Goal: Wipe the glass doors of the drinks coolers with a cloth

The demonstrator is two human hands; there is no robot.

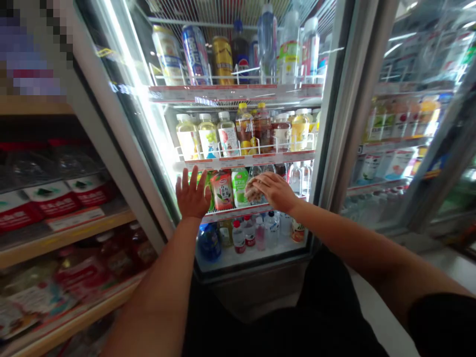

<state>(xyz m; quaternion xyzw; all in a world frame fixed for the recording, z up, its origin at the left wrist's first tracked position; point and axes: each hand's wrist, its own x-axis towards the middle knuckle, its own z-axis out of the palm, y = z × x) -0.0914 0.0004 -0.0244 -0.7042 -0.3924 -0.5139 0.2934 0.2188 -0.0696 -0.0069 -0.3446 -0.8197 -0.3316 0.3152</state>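
Observation:
The glass door point(230, 111) of a lit drinks fridge stands in front of me, with bottles and cans behind it. My left hand point(192, 194) is raised at the door's lower left, fingers spread, and appears to rest flat on the glass. To its right, my right hand point(277, 191) presses a crumpled, brownish-white cloth point(253, 192) to the glass; its fingers lie over the cloth. Behind the hands are a red drink bottle point(223, 191) and a green one point(240, 186) on a shelf.
At the left, wooden shelves point(74, 238) hold packs of bottles, close to my left forearm. A metal door frame point(344, 109) runs up the right side, with another glass-fronted fridge point(401, 119) beyond it. Small red-capped bottles point(238, 237) stand on the fridge's bottom level.

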